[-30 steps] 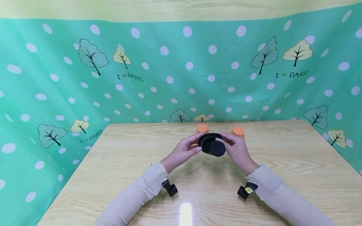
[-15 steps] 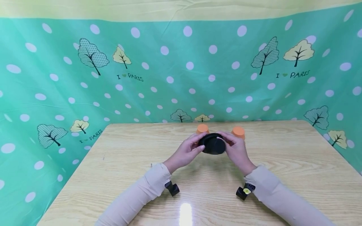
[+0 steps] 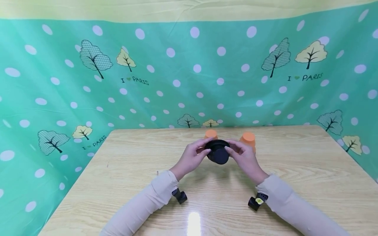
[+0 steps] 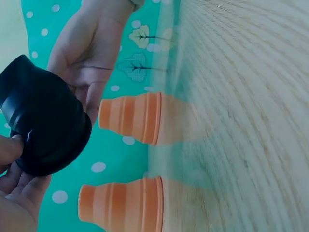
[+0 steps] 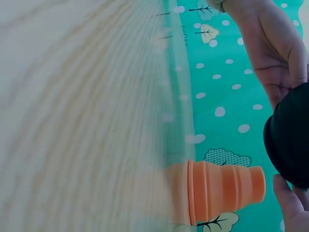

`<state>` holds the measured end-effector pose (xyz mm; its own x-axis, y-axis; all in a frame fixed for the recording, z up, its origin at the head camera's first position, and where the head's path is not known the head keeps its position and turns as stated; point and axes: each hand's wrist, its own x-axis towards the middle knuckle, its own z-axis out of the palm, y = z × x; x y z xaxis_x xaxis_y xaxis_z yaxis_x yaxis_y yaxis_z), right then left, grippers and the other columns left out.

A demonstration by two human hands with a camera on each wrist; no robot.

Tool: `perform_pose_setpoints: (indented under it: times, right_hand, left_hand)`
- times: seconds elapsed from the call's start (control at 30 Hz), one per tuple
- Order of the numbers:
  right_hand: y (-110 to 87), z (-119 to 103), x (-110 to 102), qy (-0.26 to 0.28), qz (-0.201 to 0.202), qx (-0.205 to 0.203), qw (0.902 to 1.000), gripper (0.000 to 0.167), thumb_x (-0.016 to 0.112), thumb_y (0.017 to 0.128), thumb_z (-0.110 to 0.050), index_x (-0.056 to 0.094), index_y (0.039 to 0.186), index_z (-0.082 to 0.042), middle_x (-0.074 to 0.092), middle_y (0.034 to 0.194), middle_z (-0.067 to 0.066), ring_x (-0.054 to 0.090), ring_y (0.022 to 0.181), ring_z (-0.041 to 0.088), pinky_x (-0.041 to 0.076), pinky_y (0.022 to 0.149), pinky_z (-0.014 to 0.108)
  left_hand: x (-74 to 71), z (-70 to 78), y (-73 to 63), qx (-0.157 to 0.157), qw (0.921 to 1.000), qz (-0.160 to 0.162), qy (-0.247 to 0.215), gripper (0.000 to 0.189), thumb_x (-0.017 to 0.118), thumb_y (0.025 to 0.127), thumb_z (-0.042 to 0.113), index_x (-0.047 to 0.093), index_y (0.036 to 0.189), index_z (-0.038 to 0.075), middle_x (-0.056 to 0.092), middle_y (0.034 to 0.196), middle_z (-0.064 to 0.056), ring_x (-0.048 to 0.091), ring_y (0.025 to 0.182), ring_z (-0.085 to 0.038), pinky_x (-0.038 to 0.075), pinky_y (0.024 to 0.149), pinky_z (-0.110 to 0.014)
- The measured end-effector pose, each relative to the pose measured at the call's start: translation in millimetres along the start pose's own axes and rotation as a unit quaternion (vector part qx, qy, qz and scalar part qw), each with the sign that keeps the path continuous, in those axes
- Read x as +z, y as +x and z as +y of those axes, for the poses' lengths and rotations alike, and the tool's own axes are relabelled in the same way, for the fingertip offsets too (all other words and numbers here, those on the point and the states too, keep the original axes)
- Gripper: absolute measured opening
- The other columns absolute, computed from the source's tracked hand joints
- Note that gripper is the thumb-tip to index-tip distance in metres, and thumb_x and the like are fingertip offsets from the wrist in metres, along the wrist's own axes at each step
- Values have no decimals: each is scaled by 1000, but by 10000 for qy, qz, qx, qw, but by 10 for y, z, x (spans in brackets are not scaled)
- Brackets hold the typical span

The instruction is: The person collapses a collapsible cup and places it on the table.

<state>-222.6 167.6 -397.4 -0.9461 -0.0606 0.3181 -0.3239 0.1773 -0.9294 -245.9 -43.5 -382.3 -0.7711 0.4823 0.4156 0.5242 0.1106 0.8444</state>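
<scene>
My left hand (image 3: 191, 159) and right hand (image 3: 247, 160) pinch the black cup (image 3: 218, 153) from opposite sides, presumably to keep it steady above the bench (image 3: 130, 167).

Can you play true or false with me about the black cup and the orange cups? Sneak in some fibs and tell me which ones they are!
1. The left hand and right hand both hold the black cup. True.
2. The black cup rests on the table. False: it is held above the table.
3. Two orange cups stand on the table. True.
4. The orange cups stand wide end up. False: their wide ends are down.
5. A dotted green cloth hangs behind the table. True.
</scene>
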Motion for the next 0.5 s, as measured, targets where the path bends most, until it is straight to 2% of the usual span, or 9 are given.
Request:
perform_pose_setpoints:
  times: [0.23, 0.37, 0.5]
  right_hand:
    - [-19, 8, -44, -219, -414, 178, 9987, 33, 63, 92, -19, 62, 118, 2, 64, 113, 18, 61, 98, 5, 50, 82, 17]
    - [-27, -9, -73, 11, -676, 198, 9975, 34, 59, 95, -19, 59, 122, 1, 62, 119, 16, 59, 105, 6, 48, 88, 18]
    - [-16, -69, -72, 105, -796, 120, 9967, 37, 58, 95, -22, 58, 126, -2, 60, 124, 14, 58, 109, 6, 47, 90, 19]
  left_hand:
    - [-42, 48, -1, -180, 9995, 190, 166, 38, 57, 92, 1, 54, 131, -1, 57, 130, -12, 56, 116, -22, 48, 91, -23]
    - [-46, 48, 3, -24, 9995, 152, 258, 38, 57, 92, -1, 54, 130, -2, 58, 128, -13, 55, 119, -23, 48, 93, -24]
    - [-34, 42, 9, 266, 9985, 122, 468, 38, 58, 91, -2, 56, 128, -2, 60, 125, -15, 55, 118, -24, 47, 94, -25]
